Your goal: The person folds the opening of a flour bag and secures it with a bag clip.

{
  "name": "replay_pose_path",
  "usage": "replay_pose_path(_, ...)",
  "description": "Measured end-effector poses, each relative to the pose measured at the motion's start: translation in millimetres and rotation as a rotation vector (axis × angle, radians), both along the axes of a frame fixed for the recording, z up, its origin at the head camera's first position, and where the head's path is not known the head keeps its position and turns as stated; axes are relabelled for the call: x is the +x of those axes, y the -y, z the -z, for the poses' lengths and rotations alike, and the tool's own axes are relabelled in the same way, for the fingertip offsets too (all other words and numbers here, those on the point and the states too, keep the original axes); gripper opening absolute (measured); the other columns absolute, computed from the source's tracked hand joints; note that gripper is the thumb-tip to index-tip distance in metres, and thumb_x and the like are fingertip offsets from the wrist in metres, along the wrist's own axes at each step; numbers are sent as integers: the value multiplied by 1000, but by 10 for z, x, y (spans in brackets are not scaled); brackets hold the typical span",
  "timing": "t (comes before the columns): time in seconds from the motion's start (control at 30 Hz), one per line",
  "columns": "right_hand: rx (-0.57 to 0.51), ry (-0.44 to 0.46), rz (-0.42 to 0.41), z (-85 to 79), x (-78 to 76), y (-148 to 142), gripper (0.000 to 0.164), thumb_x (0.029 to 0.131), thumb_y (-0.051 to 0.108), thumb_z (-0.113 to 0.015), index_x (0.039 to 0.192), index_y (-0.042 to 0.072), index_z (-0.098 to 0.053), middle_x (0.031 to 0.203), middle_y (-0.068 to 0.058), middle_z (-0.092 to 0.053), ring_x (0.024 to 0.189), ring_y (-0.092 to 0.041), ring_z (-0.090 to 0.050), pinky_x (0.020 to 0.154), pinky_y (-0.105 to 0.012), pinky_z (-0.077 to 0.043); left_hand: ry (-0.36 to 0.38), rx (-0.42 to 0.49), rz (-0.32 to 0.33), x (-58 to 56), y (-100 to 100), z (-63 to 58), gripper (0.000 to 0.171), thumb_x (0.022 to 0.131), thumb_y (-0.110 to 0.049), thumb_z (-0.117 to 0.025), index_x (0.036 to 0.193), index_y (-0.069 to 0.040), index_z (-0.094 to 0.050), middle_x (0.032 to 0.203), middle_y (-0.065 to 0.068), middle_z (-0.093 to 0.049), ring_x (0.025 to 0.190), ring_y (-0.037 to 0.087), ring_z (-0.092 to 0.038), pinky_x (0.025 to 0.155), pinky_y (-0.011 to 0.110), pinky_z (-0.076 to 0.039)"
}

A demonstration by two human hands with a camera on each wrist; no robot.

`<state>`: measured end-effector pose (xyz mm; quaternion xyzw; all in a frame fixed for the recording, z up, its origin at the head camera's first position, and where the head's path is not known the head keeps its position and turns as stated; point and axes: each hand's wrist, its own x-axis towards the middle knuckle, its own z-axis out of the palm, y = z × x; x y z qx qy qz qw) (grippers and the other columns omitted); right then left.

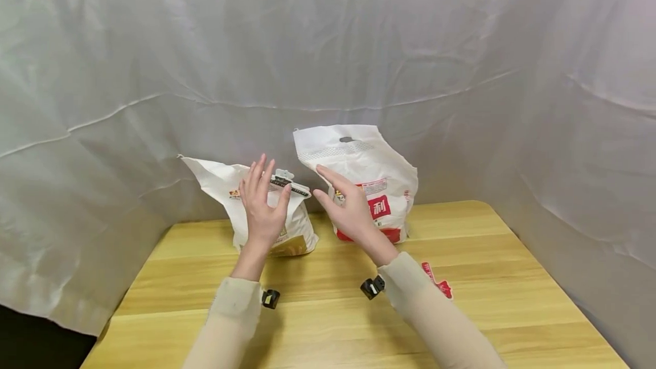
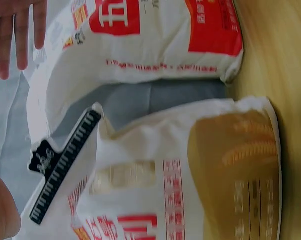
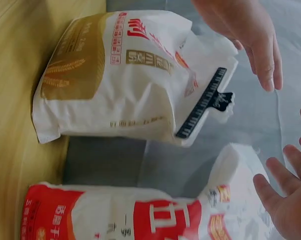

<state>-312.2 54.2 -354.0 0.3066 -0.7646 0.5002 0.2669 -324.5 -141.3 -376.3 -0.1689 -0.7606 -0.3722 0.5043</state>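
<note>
My left hand (image 1: 263,209) is raised before a white flour bag (image 1: 299,224) with a brown printed base, its fingers straight and spread. Across that bag's folded top sits a black clip (image 2: 65,167), plain in both wrist views. To the right, my right hand (image 1: 353,209) is held up with fingers extended, in front of a white bag with red print (image 1: 394,187). This second bag's top stands loose, with a handle hole. Neither hand holds anything; whether the fingers touch the bags, I cannot tell.
A red clip (image 1: 438,282) lies on the wooden table (image 1: 328,323), beside my right sleeve. Grey curtain (image 1: 328,44) hangs behind the bags and along both sides. The bags stand near the table's back edge.
</note>
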Motion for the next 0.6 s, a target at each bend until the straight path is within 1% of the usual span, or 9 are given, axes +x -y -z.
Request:
replay_pose_path(0.1, -14, -17, 15, 25, 4, -73, 45, 90, 25, -65, 134, 22, -54, 137, 8, -52, 128, -8, -45, 106, -32, -37, -11, 1, 15, -15, -79, 3, 56, 84, -21, -70, 135, -8, -51, 148, 7, -40, 138, 30, -29, 108, 65, -7)
replay_pose_path(0.2, -23, -16, 37, 35, 9, -151, 45, 90, 25, -65, 134, 22, -54, 138, 9, -52, 129, -8, -45, 106, -33, -37, -12, -3, 30, -28, -160, -2, 56, 85, -24, -68, 136, -9, -50, 148, 6, -39, 139, 28, -29, 108, 66, -8)
replay_pose_path(0.27, -23, -14, 55, 39, 14, -210, 46, 90, 24, -65, 135, 20, -54, 138, 10, -51, 129, -7, -44, 107, -33, -37, -10, -8, 43, -34, -215, -7, 56, 86, -26, -67, 136, -9, -50, 149, 6, -39, 139, 27, -29, 108, 65, -8)
replay_pose_path(0.37, -23, -7, 76, 44, 21, -310, 46, 91, 25, -64, 135, 17, -54, 138, 10, -51, 131, -7, -42, 107, -33, -35, -4, -8, 74, -39, -295, -22, 56, 87, -26, -66, 137, -10, -48, 149, 7, -38, 139, 25, -28, 110, 63, -7)
replay_pose_path(0.5, -34, 1, 106, 38, 9, -458, 47, 91, 26, -64, 136, 20, -52, 140, 8, -50, 130, -8, -43, 107, -33, -36, -12, -8, 114, -67, -402, -60, 56, 87, -25, -66, 138, -9, -48, 149, 8, -37, 140, 26, -27, 112, 58, -5)
replay_pose_path(0.6, -61, -5, 129, 18, -14, -566, 47, 91, 22, -65, 136, 20, -52, 140, 5, -50, 130, -10, -44, 104, -35, -39, -27, -19, 138, -109, -486, -105, 56, 87, -24, -66, 137, -8, -48, 149, 9, -37, 140, 26, -27, 112, 56, -5)
